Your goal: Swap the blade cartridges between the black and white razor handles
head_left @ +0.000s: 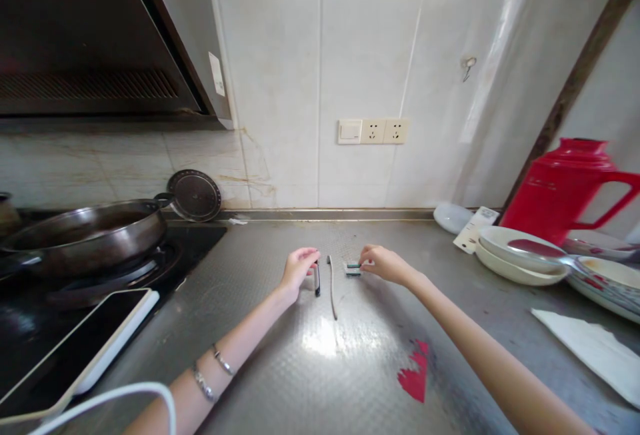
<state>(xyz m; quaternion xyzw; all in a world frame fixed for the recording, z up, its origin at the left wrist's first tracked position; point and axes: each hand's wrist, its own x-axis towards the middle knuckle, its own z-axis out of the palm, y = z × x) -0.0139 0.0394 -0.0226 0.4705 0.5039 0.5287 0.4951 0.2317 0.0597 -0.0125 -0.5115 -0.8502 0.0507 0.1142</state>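
Observation:
My left hand (299,268) is closed, fingertips pinching the top of a thin black stick-like piece (317,283) that reaches down to the steel counter. Just right of it lies a slender, slightly bent grey stick (333,288), which neither hand touches. My right hand (384,264) is closed too, its fingertips at the right end of a short dark green bar (353,266). A second short dark bar (353,274) lies parallel, a little nearer to me. These pieces are too small to name exactly.
Left are a steel pan (95,232) on the black stove and a phone (75,348) with a white cable (125,390). Right are stacked dishes (520,268), a red thermos jug (560,188) and white paper (590,348). A red patch (416,374) marks the counter.

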